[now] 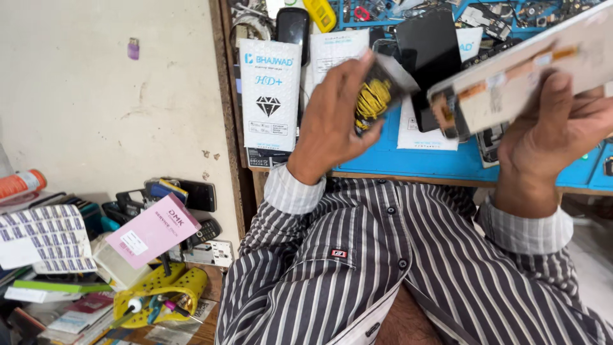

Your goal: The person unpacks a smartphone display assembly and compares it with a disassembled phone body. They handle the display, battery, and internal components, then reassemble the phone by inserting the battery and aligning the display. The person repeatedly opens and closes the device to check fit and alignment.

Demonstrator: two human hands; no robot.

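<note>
1. Blue mat [440, 163] covers the worktop in front of me; my striped shirt [383, 268] fills the lower view.
2. My left hand [335, 118] is raised over the mat, fingers closed around a small clear packet [378, 96] with a yellow coil inside. Packet is off the surface, tilted, its top corner overlapping a dark phone [429, 57] lying flat on the mat behind.
3. My right hand [549, 134] grips a white phone screen panel [523, 73] from below, thumb pressed along its back. Panel is held in the air, slanting up to the right, orange flex strips showing on the back face. It hides much of the worktop's right part.
4. Packet and panel are near each other, not touching.
5. Behind my left hand: a white screen-protector box [270, 96] with a diamond print, standing against the mat's left edge; a second white packet [332, 54] just beside it, partly hidden by my fingers.
6. Far edge of worktop: a blue tray [485, 16] crowded with small tools and parts, too small to sort.
7. Left, lower shelf [204, 329]: pink box [152, 231], yellow holder [163, 297] with tools, old keypad phones [191, 198], sheets of stickers [45, 233].
</note>
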